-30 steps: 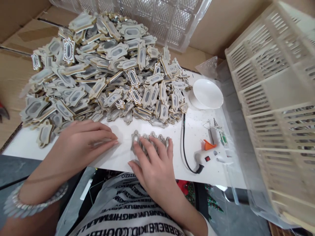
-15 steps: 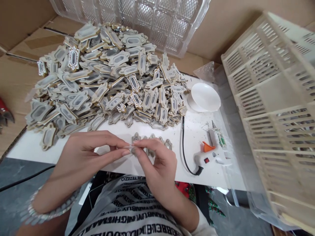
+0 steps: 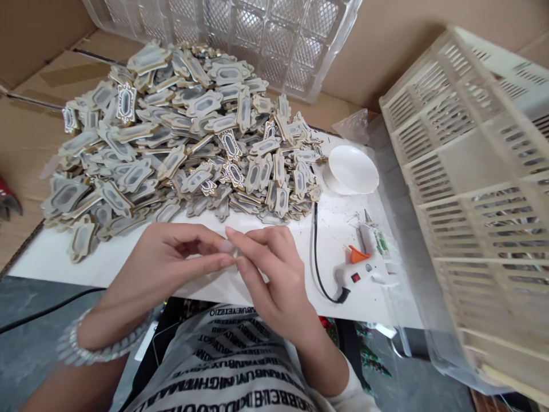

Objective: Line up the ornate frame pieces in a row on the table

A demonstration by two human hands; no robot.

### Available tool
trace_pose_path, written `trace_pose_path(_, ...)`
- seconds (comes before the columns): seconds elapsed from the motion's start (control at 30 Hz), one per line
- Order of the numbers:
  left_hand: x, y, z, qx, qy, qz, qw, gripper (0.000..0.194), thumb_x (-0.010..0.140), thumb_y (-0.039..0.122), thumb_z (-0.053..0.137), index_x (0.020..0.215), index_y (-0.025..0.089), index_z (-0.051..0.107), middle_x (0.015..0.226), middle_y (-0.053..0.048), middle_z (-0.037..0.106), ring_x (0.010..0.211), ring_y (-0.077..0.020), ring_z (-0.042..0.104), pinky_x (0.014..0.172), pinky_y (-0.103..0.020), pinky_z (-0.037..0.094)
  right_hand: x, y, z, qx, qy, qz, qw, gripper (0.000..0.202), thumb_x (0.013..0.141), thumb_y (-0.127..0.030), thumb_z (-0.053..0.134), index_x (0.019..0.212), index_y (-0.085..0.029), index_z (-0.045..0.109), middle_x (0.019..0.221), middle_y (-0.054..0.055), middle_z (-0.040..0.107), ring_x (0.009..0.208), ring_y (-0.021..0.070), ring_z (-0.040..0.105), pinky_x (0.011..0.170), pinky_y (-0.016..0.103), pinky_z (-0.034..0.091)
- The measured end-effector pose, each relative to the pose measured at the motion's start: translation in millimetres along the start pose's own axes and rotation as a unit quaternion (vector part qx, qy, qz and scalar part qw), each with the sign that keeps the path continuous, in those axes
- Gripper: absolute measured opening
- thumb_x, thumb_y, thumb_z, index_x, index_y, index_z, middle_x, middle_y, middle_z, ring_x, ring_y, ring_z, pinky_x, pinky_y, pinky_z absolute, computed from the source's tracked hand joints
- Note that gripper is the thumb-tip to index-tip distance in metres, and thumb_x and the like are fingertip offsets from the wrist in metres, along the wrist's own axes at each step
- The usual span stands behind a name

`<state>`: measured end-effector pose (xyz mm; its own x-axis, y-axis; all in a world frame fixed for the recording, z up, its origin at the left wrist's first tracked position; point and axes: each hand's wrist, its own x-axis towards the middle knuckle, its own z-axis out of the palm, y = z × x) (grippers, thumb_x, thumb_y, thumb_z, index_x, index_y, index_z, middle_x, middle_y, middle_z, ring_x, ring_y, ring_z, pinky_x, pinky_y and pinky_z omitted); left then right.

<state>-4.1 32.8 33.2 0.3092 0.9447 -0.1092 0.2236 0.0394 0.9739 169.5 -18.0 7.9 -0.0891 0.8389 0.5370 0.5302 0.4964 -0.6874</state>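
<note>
My left hand [image 3: 180, 252] and my right hand [image 3: 274, 274] meet fingertip to fingertip over the front of the white board [image 3: 206, 289]. Thumb and forefinger of each are pinched together. Between the tips sits a small pale, translucent piece [image 3: 234, 252], mostly covered by the fingers; its kind cannot be made out. Just beyond the hands rises a large heap of small ornate frame-shaped pieces [image 3: 206, 106], mostly grey backs up, a few showing dark faces with gold and white trim. The board right behind my right hand is hidden by it.
On the right lie a glue gun [image 3: 358, 274] with an orange part and a black cable [image 3: 316, 252]. Behind it stands a white bowl [image 3: 354, 170]. A cream plastic crate [image 3: 467, 166] borders the right side, a clear moulded tray [image 3: 274, 34] the back. Red-handled pliers [image 3: 6, 194] lie far left.
Both hands have turned slightly and the right fingers have closed in over the left fingertips. The small grey pieces seen behind the right hand are now covered by it.
</note>
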Motion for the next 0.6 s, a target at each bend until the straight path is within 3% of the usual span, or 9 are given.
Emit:
trace_pose_path(0.13,1.8,-0.7,1.1,-0.068,0.036,-0.036,0.996,0.011,0.065,0.025,0.085,0.063,0.021,0.075,0.056,0.001,0.068,0.048,-0.0091,0.055,0.043,-0.016,0.042,-6.3,1.3,-1.8,0.127,0.007,0.076,0.989,0.025,0.099,-0.021,0.065,0.124,-0.022,0.069,0.094,0.001,0.074,0.085,0.0135,0.066,0.080,0.029,0.056)
trace_pose_path(0.3,-0.9,-5.4,8.2,-0.115,0.047,-0.043,0.991,0.019,0.064,0.025,0.089,0.062,0.020,0.071,0.057,0.002,0.066,0.050,-0.0088,0.057,0.045,-0.014,0.044,-11.2,-2.8,10.6,0.309,0.058,0.214,0.925,0.015,0.087,-0.013,0.078,0.097,-0.025,0.075,0.081,-0.005,0.075,0.071,0.0074,0.069,0.071,0.018,0.058)
trace_pose_path(0.47,-5.0,-7.6,25.1,-0.210,0.068,-0.078,0.972,0.027,0.063,0.030,0.093,0.059,0.020,0.068,0.055,0.003,0.064,0.049,-0.0072,0.055,0.047,-0.013,0.044,-8.5,-9.6,22.6,0.383,0.151,0.264,0.872,0.023,0.079,-0.007,0.082,0.089,-0.027,0.078,0.078,-0.007,0.078,0.069,0.0066,0.073,0.064,0.012,0.058)
trace_pose_path(0.6,-7.3,-9.2,35.5,-0.243,0.114,-0.107,0.957,0.039,0.054,0.039,0.099,0.056,0.020,0.066,0.052,0.004,0.060,0.047,-0.0063,0.050,0.046,-0.013,0.042,-8.6,-9.3,24.2,0.395,0.157,0.286,0.859,0.024,0.078,-0.008,0.083,0.089,-0.029,0.082,0.081,-0.006,0.080,0.073,0.0065,0.074,0.068,0.013,0.059)
